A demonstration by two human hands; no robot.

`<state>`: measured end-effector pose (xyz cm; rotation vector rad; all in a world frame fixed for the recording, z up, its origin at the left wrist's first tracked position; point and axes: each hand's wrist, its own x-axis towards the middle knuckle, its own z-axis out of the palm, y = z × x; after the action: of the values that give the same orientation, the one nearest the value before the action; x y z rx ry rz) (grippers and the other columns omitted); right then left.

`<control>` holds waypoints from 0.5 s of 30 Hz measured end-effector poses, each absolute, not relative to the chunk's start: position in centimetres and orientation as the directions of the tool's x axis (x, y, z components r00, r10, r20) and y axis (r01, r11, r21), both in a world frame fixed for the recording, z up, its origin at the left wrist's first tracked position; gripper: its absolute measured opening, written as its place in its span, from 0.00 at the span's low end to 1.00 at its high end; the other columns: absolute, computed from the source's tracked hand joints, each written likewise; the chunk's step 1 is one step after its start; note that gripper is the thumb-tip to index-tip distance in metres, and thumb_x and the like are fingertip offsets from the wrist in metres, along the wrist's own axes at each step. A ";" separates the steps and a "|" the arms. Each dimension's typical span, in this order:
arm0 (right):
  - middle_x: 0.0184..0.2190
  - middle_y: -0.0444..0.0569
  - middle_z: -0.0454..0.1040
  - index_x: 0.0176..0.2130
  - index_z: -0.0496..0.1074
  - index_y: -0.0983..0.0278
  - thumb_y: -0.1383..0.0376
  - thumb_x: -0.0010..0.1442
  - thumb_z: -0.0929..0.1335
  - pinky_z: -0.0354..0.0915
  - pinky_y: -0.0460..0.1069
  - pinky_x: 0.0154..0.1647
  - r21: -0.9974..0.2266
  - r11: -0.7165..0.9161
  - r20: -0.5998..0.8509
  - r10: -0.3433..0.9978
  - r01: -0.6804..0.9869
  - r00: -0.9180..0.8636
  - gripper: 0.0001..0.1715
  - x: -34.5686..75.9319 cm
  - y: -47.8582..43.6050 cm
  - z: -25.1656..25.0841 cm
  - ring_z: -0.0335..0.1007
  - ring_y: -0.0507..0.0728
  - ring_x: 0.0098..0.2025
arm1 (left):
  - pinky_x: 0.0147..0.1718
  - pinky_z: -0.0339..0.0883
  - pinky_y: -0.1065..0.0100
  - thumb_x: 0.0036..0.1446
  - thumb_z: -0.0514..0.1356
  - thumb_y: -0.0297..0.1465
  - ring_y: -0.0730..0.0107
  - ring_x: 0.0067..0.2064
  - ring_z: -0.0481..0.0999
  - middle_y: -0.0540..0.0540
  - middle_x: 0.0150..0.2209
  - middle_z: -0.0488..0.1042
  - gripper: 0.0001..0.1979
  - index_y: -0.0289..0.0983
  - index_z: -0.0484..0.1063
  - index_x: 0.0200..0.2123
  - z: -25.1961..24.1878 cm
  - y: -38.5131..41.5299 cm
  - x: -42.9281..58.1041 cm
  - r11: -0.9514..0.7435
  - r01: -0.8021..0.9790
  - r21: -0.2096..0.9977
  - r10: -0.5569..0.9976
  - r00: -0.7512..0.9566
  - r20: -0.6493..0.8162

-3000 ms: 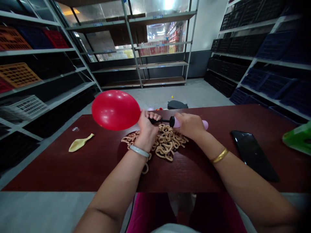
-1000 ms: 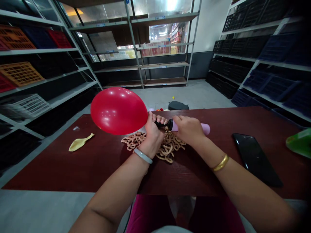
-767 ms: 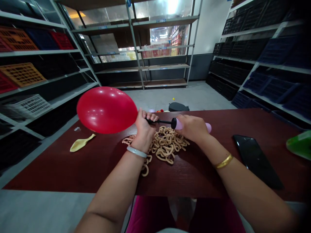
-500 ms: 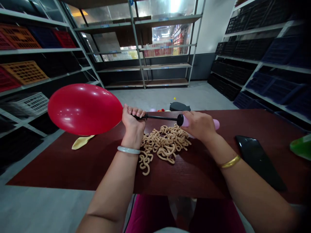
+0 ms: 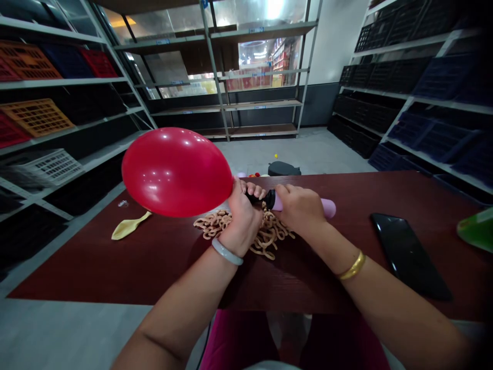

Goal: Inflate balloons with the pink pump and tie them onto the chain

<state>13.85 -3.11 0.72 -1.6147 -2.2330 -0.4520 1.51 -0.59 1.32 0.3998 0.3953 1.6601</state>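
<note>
A large inflated red balloon (image 5: 177, 172) stands out to the left of my left hand (image 5: 244, 210). That hand is closed around the black end of a balloon pump, right at the balloon's neck, which the fingers hide. My right hand (image 5: 302, 210) wraps round the pump's lilac barrel (image 5: 328, 207), whose rounded end sticks out to the right. Both hands are close together, with only a short black part of the pump between them. Below them a pile of beige, curly, noodle-like pieces (image 5: 265, 244) lies on the table, partly covered by my left hand.
A limp pale yellow balloon (image 5: 129, 227) lies on the dark red table (image 5: 185, 272) at left. On the right are a black phone (image 5: 410, 254) and a green object (image 5: 477, 231) cut by the frame edge. Shelves with crates (image 5: 36, 115) stand around; a dark stool-like object (image 5: 284, 168) is beyond the table.
My left hand and the red balloon have moved right, toward my right hand. The black rod that showed between the hands has slid into the barrel. My right hand has shifted slightly left.
</note>
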 end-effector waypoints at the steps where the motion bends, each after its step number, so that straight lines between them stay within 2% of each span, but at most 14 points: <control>1: 0.37 0.54 0.75 0.43 0.68 0.64 0.58 0.58 0.64 0.49 0.51 0.31 0.050 0.307 0.453 0.841 0.950 -0.295 0.15 13.8 -3.1 0.7 0.70 0.60 0.37 | 0.20 0.51 0.70 0.64 0.53 0.43 0.77 0.17 0.53 0.55 0.16 0.51 0.24 0.38 0.50 0.21 1.2 -0.5 1.5 -0.119 -0.869 0.481 0.992 -0.121 0.026; 7: 0.37 0.52 0.76 0.43 0.68 0.62 0.55 0.57 0.66 0.49 0.50 0.30 0.040 0.329 0.439 0.843 0.944 -0.312 0.17 14.7 -2.0 0.1 0.71 0.59 0.37 | 0.18 0.48 0.70 0.66 0.50 0.39 0.76 0.16 0.52 0.55 0.15 0.50 0.23 0.38 0.48 0.20 1.2 1.2 -0.6 -0.095 -0.884 0.458 0.992 -0.125 -0.036; 15: 0.38 0.52 0.76 0.50 0.70 0.61 0.49 0.57 0.64 0.50 0.50 0.32 0.102 0.302 0.507 0.804 0.948 -0.311 0.27 18.2 -0.5 0.7 0.70 0.60 0.38 | 0.19 0.45 0.71 0.66 0.50 0.35 0.77 0.14 0.51 0.57 0.13 0.50 0.21 0.38 0.45 0.22 3.5 2.8 -6.5 -0.274 -0.882 0.384 0.957 -0.290 0.016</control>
<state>18.18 -0.46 0.70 -1.5713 -2.2153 -0.5514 -6.54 2.82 3.51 0.2877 0.3564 1.8406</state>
